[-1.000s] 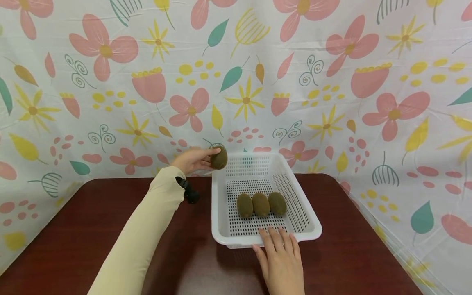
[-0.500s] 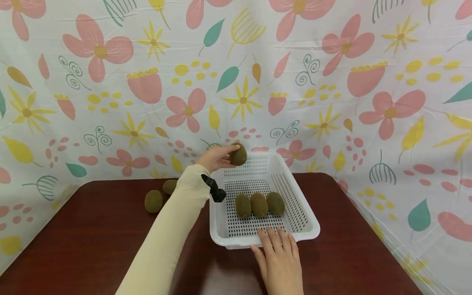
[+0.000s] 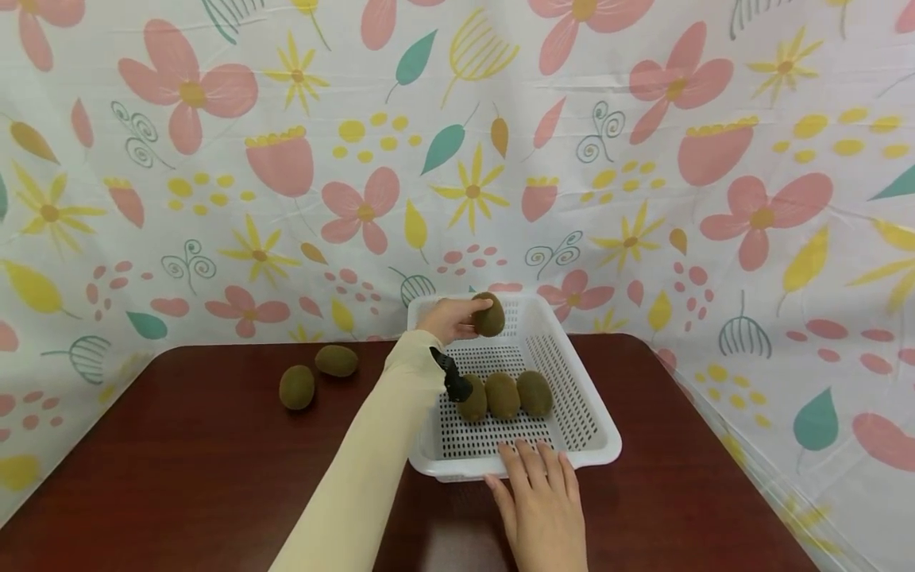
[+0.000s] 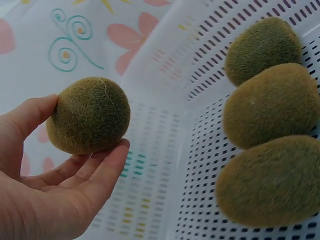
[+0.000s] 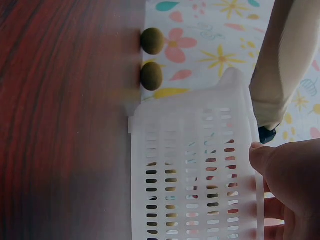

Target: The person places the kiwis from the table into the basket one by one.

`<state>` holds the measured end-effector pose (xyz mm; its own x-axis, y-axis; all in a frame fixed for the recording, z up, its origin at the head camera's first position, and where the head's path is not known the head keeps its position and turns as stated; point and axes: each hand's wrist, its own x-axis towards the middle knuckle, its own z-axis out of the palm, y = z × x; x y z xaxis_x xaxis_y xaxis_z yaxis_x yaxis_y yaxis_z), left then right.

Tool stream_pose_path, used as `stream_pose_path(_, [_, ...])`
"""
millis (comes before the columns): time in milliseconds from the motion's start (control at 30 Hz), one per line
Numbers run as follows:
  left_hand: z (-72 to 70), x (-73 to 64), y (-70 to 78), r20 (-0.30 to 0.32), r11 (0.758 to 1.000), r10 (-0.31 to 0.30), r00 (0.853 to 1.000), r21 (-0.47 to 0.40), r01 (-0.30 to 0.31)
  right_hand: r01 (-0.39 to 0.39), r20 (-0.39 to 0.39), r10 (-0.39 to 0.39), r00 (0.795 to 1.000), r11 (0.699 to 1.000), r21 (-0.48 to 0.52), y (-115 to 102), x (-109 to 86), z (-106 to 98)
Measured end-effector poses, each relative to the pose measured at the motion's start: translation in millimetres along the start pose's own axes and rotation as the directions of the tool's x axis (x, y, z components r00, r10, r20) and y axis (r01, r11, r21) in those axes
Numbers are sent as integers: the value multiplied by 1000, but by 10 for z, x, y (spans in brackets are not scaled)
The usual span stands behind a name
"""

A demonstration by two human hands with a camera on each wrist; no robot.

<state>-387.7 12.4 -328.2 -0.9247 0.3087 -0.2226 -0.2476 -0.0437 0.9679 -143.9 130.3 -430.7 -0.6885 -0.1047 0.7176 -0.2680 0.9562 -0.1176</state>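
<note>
My left hand point(image 3: 450, 319) pinches a brown fuzzy kiwi point(image 3: 489, 315) between thumb and fingers, above the far part of a white perforated plastic basket point(image 3: 588, 389). In the left wrist view the held kiwi point(image 4: 90, 115) hangs apart from the basket floor. Three kiwis lie side by side in the basket, the middle one point(image 3: 503, 396) touching its neighbours. My right hand point(image 3: 545, 504) rests on the basket's near rim, fingers over it; in the right wrist view the thumb point(image 5: 265, 157) lies against the rim's outer side.
Two more kiwis, one rounder point(image 3: 296, 388) and one lying sideways point(image 3: 337, 361), sit on the dark red-brown table point(image 3: 214, 461) left of the basket. A flower-patterned cloth point(image 3: 286, 159) hangs behind the table's far edge.
My left hand has carried the kiwi rightward from the basket's left far corner to over its inside. The two table kiwis have come into view from behind the arm. My right hand stays put.
</note>
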Motion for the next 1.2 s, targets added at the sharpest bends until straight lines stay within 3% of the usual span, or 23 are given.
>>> stream_pose_path(200, [88,212,-167,-57,999,-42,997,5,42,5,-15,-5,1000,1000,6,2,8,9])
stream_pose_path(400, [173,305,-283,-74,998,-56,996,32,58,-5,-3,5,1000,1000,-3,0,16,9])
stream_pose_path(567, [266,346,-405,-99,990,-43,994,132,56,-7,4,7,1000,1000,-7,-1,16,6])
stream_pose_path(733, [367,394,-502,-135,969,-31,990,240,63,-6,-5,6,1000,1000,-9,0,8,10])
stream_pose_path(1067, [467,466,-596,-145,931,-25,989,358,76,8,-10,-8,1000,1000,-8,2,5,8])
stream_pose_path(1200, [476,453,-606,-141,882,-21,990,464,85,2,8,-2,1000,1000,-5,7,4,-1])
